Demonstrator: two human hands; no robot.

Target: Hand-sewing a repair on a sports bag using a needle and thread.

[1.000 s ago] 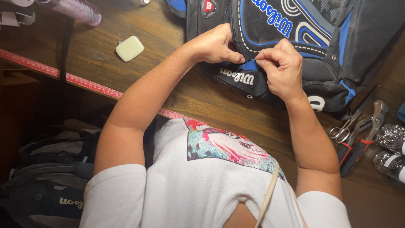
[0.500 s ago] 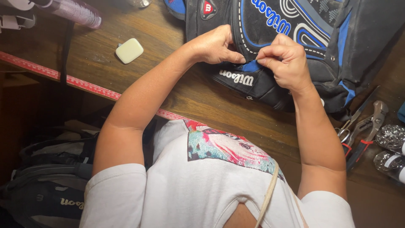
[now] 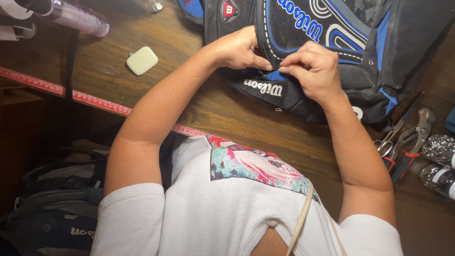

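A black and blue sports bag (image 3: 360, 42) lies on the wooden table (image 3: 218, 106) in front of me. My left hand (image 3: 239, 47) pinches the bag's fabric at its near edge, by a white-stitched seam. My right hand (image 3: 313, 68) pinches the same edge just to the right, fingertips almost touching those of the left. A strip of blue fabric shows between the two hands. Whether a zip pull is held is hidden by my fingers.
A small pale green case (image 3: 142, 60) lies on the table to the left. Pliers (image 3: 412, 137) and scissors (image 3: 395, 128) rest at the right, beside shiny rolls (image 3: 438, 149). A red measuring tape (image 3: 71, 95) runs along the table edge. Dark bags (image 3: 52, 208) sit on the floor.
Both hands stay pinched on the bag's edge; my right hand has shifted slightly left and down along the seam. The bag has not moved.
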